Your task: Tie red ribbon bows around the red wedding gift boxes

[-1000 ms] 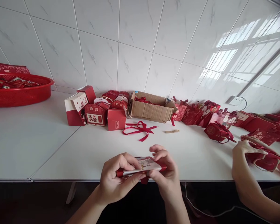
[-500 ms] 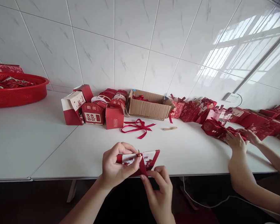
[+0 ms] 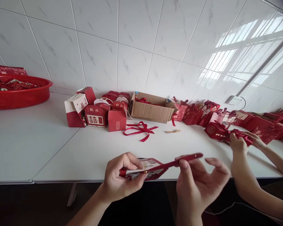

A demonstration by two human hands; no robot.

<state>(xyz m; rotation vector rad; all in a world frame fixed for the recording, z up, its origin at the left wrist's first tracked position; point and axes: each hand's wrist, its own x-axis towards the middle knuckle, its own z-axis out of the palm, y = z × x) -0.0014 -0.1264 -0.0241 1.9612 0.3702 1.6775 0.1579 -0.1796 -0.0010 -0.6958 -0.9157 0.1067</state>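
Note:
My left hand (image 3: pixel 121 175) is closed on a small red and white gift box (image 3: pixel 153 163), holding it near the table's front edge. Between its thumb and fingers a small gold clasp or bead (image 3: pixel 145 171) shows on the box. A dark red strap (image 3: pixel 172 164) runs from there to the right. The thumb and fingers of my right hand (image 3: pixel 198 182) pinch this strap close to its free end, where a small hole shows. The other fingers of that hand are spread. Part of the box is hidden behind my left fingers.
Red gift boxes (image 3: pixel 96 116), a cardboard box (image 3: pixel 152 111) and gift bags (image 3: pixel 193 114) line the wall. A red ribbon bow (image 3: pixel 141 130) and a small wooden stick (image 3: pixel 173 131) lie ahead. At left stands a red basket (image 3: pixel 21 97). A co-worker's hands (image 3: pixel 239 144) handle a red box at right.
My right hand has moved right and up, drawing the strap out sideways from the box. The box has tilted flatter in my left hand.

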